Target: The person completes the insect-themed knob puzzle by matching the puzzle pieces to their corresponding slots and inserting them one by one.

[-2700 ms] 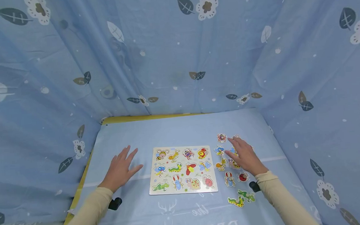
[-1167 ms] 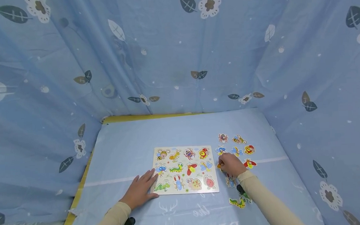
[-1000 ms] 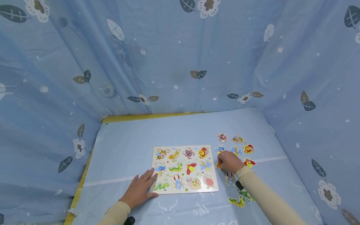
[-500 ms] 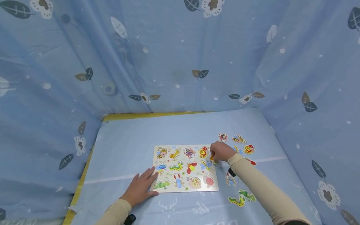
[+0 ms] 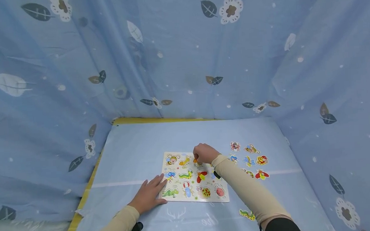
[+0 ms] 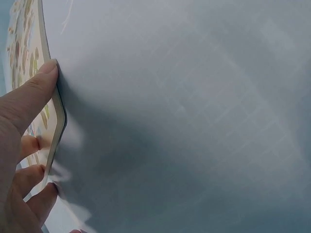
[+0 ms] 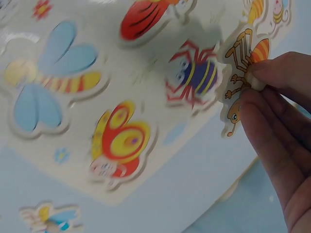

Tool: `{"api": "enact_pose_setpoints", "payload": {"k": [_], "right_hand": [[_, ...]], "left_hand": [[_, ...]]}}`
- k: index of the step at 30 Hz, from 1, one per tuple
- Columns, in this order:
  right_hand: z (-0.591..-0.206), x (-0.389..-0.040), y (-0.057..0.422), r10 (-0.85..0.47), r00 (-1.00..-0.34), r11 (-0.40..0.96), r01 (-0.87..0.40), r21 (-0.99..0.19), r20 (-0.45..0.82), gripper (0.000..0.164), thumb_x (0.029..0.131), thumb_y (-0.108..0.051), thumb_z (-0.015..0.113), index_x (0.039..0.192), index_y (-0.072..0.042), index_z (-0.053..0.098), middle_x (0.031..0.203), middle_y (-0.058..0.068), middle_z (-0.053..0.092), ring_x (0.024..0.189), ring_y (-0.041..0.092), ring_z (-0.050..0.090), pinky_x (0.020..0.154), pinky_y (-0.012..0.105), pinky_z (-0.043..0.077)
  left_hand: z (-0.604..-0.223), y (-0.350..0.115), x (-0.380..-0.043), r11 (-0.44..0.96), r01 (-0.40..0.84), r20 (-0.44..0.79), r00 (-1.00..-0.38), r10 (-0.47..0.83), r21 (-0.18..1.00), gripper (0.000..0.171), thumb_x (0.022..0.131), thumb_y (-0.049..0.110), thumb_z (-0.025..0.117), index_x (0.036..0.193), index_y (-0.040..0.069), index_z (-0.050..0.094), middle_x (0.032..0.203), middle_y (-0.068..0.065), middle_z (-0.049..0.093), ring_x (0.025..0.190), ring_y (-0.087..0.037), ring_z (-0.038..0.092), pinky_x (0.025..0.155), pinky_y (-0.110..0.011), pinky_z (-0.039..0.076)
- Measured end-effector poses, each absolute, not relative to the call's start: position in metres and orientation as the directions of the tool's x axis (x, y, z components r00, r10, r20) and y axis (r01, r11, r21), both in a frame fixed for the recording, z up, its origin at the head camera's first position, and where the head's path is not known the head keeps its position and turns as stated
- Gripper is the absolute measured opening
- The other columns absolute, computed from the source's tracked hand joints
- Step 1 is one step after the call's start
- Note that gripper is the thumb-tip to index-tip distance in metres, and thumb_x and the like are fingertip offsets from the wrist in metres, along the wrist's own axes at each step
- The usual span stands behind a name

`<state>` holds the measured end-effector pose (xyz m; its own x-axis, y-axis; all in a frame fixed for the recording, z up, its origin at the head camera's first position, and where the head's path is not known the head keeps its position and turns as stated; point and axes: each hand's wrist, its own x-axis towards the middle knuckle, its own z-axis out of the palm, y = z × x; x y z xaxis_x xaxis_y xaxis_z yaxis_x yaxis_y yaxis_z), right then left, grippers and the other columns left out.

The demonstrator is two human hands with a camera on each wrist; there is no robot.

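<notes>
A puzzle board (image 5: 182, 199) printed with colourful insects lies on the table in the head view. My left hand (image 5: 148, 195) rests on its lower left edge, fingers spread; in the left wrist view the thumb (image 6: 36, 92) lies along the rim. Above the board's top row is my right hand (image 5: 205, 153). Thumb and fingertips pinch the small knob of an orange-striped ant puzzle piece (image 7: 234, 109). In the right wrist view this piece is tilted beside the printed spider (image 7: 199, 77), overlapping the board's edge.
Loose insect pieces lie right of the board, among them a spider piece (image 5: 235, 146), a bee piece (image 5: 251, 149) and a red-winged piece (image 5: 261, 174). A caterpillar piece (image 5: 247, 215) lies nearer, by the right sleeve (image 5: 243, 186). Blue patterned curtains (image 5: 181, 59) surround the table.
My left hand came down onto the board's edge. My right hand took the ant piece from the loose pieces and carried it left over the board.
</notes>
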<state>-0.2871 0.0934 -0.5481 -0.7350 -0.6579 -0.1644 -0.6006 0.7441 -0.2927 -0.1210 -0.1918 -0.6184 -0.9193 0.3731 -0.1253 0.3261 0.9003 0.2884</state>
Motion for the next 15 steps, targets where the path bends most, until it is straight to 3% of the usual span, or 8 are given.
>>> {"api": "enact_pose_setpoints", "payload": {"k": [3, 9, 15], "right_hand": [[-0.556, -0.29, 0.077, -0.677, -0.72, 0.726, -0.618, -0.3, -0.154, 0.027, 0.09, 0.001, 0.073, 0.066, -0.01, 0.068, 0.058, -0.008, 0.047, 0.054, 0.009, 0.031, 0.053, 0.023, 0.033], [-0.57, -0.292, 0.052, -0.692, -0.71, 0.708, -0.632, -0.316, -0.131, 0.016, 0.092, 0.0, 0.074, 0.08, -0.008, 0.08, 0.072, -0.001, 0.072, 0.056, 0.007, 0.041, 0.058, 0.023, 0.039], [-0.579, -0.293, 0.036, -0.685, -0.716, 0.718, -0.635, -0.284, -0.132, 0.018, 0.091, -0.001, 0.074, 0.076, -0.009, 0.079, 0.067, -0.003, 0.068, 0.055, 0.007, 0.039, 0.056, 0.021, 0.038]], "left_hand": [[-0.618, -0.192, -0.121, 0.898, 0.325, -0.128, -0.918, 0.375, 0.298, 0.085, 0.085, 0.06, 0.075, 0.155, 0.018, 0.05, 0.168, -0.005, 0.038, 0.154, -0.03, 0.039, 0.12, -0.067, 0.035], [-0.62, -0.192, -0.12, 0.893, 0.324, -0.14, -0.914, 0.38, 0.313, 0.085, 0.086, 0.059, 0.075, 0.155, 0.018, 0.049, 0.168, -0.006, 0.036, 0.154, -0.031, 0.038, 0.12, -0.069, 0.034], [-0.621, -0.196, -0.12, 0.896, 0.332, -0.132, -0.914, 0.383, 0.297, 0.086, 0.086, 0.06, 0.074, 0.156, 0.018, 0.048, 0.169, -0.006, 0.035, 0.154, -0.031, 0.037, 0.12, -0.069, 0.034]]}}
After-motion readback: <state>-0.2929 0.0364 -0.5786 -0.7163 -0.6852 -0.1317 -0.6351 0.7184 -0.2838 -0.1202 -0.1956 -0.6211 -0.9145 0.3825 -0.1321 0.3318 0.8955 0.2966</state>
